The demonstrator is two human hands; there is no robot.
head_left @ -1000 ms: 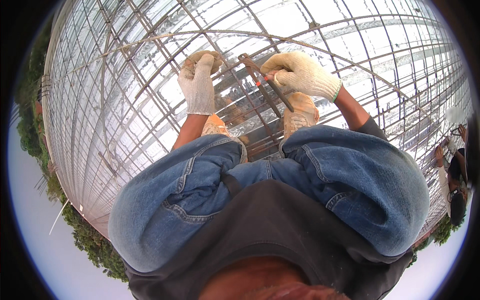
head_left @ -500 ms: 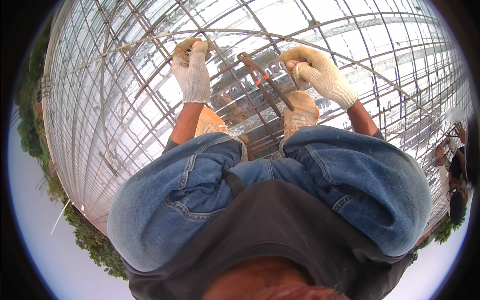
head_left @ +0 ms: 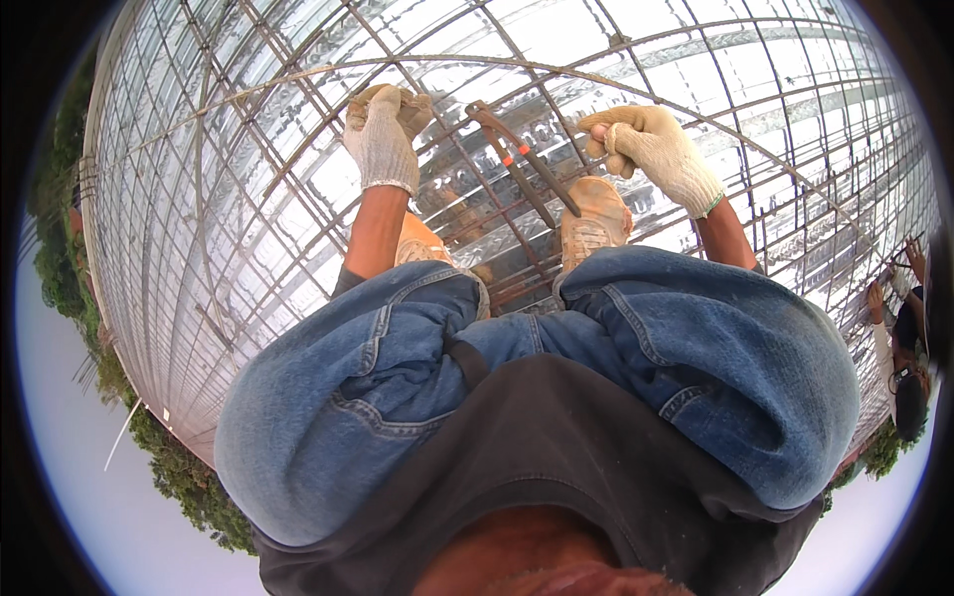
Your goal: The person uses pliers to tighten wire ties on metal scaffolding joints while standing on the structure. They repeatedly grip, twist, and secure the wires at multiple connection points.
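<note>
My left hand (head_left: pixel 384 137), in a cream knitted glove, is raised above the steel bars with its fingers curled in. What it pinches, if anything, I cannot make out. My right hand (head_left: pixel 656 154), gloved alike with a bare fingertip showing, is bent with thumb and fingers close together. Anything in it is too small to tell. Between the hands, untouched, rusty pincers (head_left: pixel 525 152) with orange bands on the handles lie over the bars, handle ends by my right shoe (head_left: pixel 596 226).
A grid of reinforcing bars crosses shiny ribbed metal sheeting (head_left: pixel 586 74). One long curved bar (head_left: pixel 437 59) arches beyond my hands. My left shoe (head_left: pixel 421 241) stands among the bars. At the far right another person (head_left: pixel 906 333) reaches toward the grid. Trees (head_left: pixel 189 487) border the left edge.
My left hand has turned slightly, its fingers shifting to the right. My right hand has moved a little right and down, and more of its curled fingers shows. The pincers stay put.
</note>
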